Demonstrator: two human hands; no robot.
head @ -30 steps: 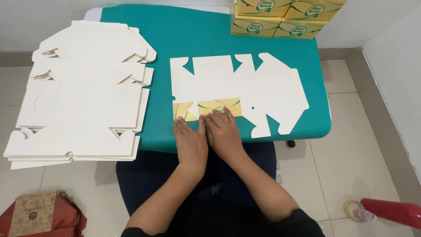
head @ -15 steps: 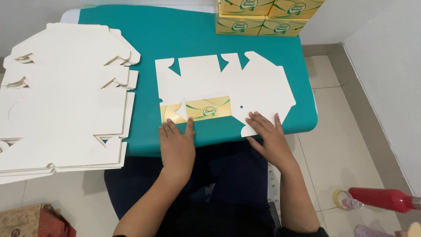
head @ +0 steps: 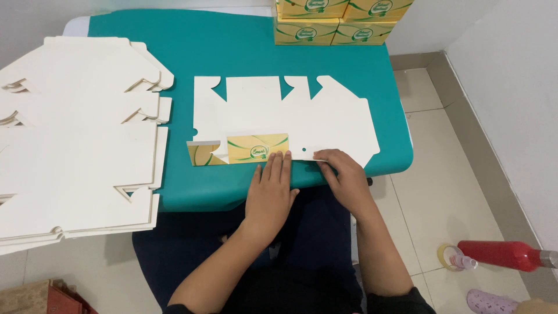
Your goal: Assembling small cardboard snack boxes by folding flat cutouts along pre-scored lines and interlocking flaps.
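Note:
A flat white die-cut cardboard box blank (head: 279,116) lies on the teal table (head: 232,52), its near flap (head: 256,148) folded up to show a yellow and green printed side. My left hand (head: 270,195) lies flat with its fingertips pressing the near edge of that yellow flap. Curled at the blank's near right edge, my right hand (head: 343,174) pinches a small white tab there.
A tall stack of flat white blanks (head: 75,139) fills the left side, overhanging the table. Finished yellow boxes (head: 337,20) are stacked at the table's far edge. On the tiled floor at the right lie a red bottle (head: 503,254) and a tape roll (head: 449,256).
My left hand has slid right along the folded yellow flap. My right hand has drawn in slightly toward the blank's near right tab. The camera view has shifted.

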